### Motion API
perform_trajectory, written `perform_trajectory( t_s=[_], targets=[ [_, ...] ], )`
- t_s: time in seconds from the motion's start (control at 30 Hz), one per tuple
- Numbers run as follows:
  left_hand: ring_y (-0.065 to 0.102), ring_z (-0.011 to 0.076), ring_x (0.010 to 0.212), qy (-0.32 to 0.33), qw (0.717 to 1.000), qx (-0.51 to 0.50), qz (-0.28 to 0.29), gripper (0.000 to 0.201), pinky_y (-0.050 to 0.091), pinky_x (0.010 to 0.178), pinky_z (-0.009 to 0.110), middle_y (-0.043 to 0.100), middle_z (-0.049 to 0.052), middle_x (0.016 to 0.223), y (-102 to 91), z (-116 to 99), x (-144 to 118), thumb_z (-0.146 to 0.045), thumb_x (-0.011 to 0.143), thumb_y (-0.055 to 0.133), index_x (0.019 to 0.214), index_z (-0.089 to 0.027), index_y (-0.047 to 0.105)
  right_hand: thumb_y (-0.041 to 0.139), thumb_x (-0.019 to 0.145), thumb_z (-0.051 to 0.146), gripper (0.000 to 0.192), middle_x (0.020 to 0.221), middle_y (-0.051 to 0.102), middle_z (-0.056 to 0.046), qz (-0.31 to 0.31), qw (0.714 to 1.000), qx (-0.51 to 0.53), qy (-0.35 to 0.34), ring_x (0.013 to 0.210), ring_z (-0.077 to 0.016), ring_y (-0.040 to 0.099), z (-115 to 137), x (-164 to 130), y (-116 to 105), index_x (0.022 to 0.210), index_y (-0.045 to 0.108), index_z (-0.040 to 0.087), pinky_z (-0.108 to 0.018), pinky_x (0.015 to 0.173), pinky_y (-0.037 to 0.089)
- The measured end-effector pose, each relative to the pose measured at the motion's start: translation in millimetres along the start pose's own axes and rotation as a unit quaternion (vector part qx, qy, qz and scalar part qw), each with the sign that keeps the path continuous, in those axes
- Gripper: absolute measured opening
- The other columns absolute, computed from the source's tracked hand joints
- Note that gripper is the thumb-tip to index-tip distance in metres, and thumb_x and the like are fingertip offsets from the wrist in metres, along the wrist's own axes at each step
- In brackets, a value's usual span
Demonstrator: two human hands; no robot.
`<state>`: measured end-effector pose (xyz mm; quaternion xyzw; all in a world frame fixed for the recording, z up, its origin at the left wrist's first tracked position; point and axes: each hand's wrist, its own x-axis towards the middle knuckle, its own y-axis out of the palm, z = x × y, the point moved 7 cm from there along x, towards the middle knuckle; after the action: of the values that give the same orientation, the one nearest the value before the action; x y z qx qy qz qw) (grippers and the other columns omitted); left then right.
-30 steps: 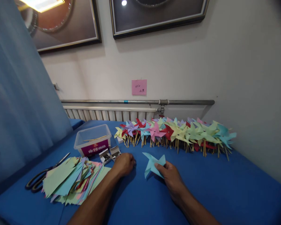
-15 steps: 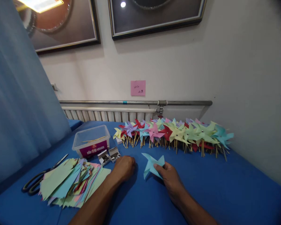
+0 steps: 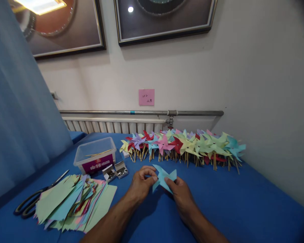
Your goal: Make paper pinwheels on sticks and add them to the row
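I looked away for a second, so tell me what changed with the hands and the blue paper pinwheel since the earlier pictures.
The left hand moved right from beside the small pin boxes and now pinches the light blue paper pinwheel at its left edge. The right hand kept its hold on the pinwheel. The paper stack, scissors, plastic box and finished pinwheels stayed put.

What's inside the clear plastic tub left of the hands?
The clear plastic tub holds a few thin wooden sticks, lying flat. It has no lid. A purple label on its front wall covers the bottom, so anything lower down cannot be seen.
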<state>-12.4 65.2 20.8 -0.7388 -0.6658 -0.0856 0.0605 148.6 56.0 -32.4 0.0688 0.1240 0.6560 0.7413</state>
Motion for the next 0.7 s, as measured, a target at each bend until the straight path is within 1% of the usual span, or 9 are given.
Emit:
perform_trajectory(
  t_s=[0.07, 0.1, 0.27, 0.4, 0.47, 0.5, 0.57, 0.63, 0.7],
  targets=[
    [0.060, 0.0204, 0.092, -0.012, 1.000, -0.003, -0.004, 0.013, 0.043, 0.071, 0.027, 0.063, 0.012, 0.115, 5.0, 5, -3, -0.027, 0.064, 0.072, 0.065, -0.015, 0.069, 0.083, 0.065, 0.045, 0.035, 0.070, 0.072, -0.002, 0.005, 1.000, -0.001, -0.007, 0.064, -0.0182, 0.060, 0, 0, 2, 0.084, 0.072, 0.018, -0.029, 0.064, 0.049],
    [0.060, 0.0200, 0.091, -0.014, 1.000, -0.004, 0.000, 0.012, 0.044, 0.071, 0.027, 0.062, 0.011, 0.117, 7.3, 7, -4, -0.026, 0.065, 0.071, 0.066, -0.015, 0.069, 0.083, 0.065, 0.045, 0.036, 0.070, 0.072, -0.002, 0.008, 1.000, -0.001, -0.010, 0.064, -0.0185, 0.060, 1, -1, 3, 0.084, 0.072, 0.018, -0.029, 0.063, 0.049],
    [0.059, 0.0179, 0.088, 0.019, 1.000, 0.006, 0.021, 0.006, 0.044, 0.075, 0.027, 0.063, 0.007, 0.103, 13.3, 9, -5, -0.022, 0.068, 0.068, 0.066, -0.016, 0.067, 0.082, 0.065, 0.048, 0.036, 0.069, 0.070, -0.001, 0.011, 1.000, -0.016, -0.024, 0.062, -0.0179, 0.057, 5, -6, 9, 0.082, 0.072, 0.018, -0.028, 0.060, 0.046],
    [0.060, 0.0202, 0.098, 0.017, 0.999, 0.024, 0.023, 0.005, 0.044, 0.083, 0.028, 0.065, 0.007, 0.110, 12.0, 11, -4, -0.021, 0.070, 0.067, 0.068, -0.016, 0.068, 0.081, 0.067, 0.047, 0.034, 0.071, 0.070, -0.001, 0.030, 0.999, -0.020, -0.023, 0.065, -0.0182, 0.058, 6, -9, 13, 0.083, 0.071, 0.018, -0.029, 0.062, 0.046],
    [0.060, 0.0196, 0.097, 0.011, 0.999, 0.034, 0.026, 0.006, 0.044, 0.082, 0.028, 0.064, 0.007, 0.111, 11.7, 11, -3, -0.021, 0.070, 0.067, 0.068, -0.016, 0.069, 0.081, 0.067, 0.047, 0.035, 0.073, 0.071, -0.001, 0.037, 0.999, -0.020, -0.025, 0.065, -0.0184, 0.058, 6, -8, 14, 0.086, 0.071, 0.018, -0.029, 0.063, 0.047],
    [0.059, 0.0184, 0.093, 0.008, 0.999, 0.037, 0.026, 0.006, 0.044, 0.079, 0.027, 0.064, 0.007, 0.108, 11.7, 11, -3, -0.021, 0.070, 0.067, 0.068, -0.016, 0.068, 0.080, 0.067, 0.047, 0.036, 0.073, 0.071, -0.001, 0.039, 0.999, -0.021, -0.027, 0.065, -0.0183, 0.058, 6, -8, 14, 0.087, 0.072, 0.018, -0.029, 0.063, 0.046],
    [0.057, 0.0151, 0.081, 0.002, 0.999, 0.038, 0.023, 0.007, 0.042, 0.072, 0.026, 0.063, 0.004, 0.093, 11.4, 12, -3, -0.022, 0.070, 0.066, 0.066, -0.016, 0.067, 0.080, 0.067, 0.047, 0.036, 0.075, 0.071, -0.001, 0.039, 0.998, -0.025, -0.032, 0.065, -0.0181, 0.058, 7, -7, 14, 0.087, 0.072, 0.018, -0.028, 0.063, 0.046],
    [0.051, 0.0122, 0.069, -0.007, 0.999, 0.037, 0.015, 0.009, 0.039, 0.065, 0.024, 0.057, 0.001, 0.078, 10.7, 13, -3, -0.024, 0.069, 0.066, 0.065, -0.016, 0.066, 0.080, 0.067, 0.047, 0.035, 0.073, 0.070, -0.001, 0.041, 0.998, -0.032, -0.035, 0.064, -0.0176, 0.056, 7, -7, 14, 0.084, 0.072, 0.018, -0.028, 0.062, 0.045],
    [0.047, 0.0107, 0.063, -0.023, 0.999, 0.033, 0.012, 0.011, 0.037, 0.061, 0.024, 0.053, -0.002, 0.068, 10.7, 16, -3, -0.026, 0.069, 0.067, 0.065, -0.016, 0.065, 0.080, 0.065, 0.048, 0.034, 0.068, 0.067, 0.000, 0.039, 0.998, -0.039, -0.037, 0.062, -0.0170, 0.054, 8, -7, 14, 0.078, 0.070, 0.018, -0.028, 0.060, 0.044]
  ],
)
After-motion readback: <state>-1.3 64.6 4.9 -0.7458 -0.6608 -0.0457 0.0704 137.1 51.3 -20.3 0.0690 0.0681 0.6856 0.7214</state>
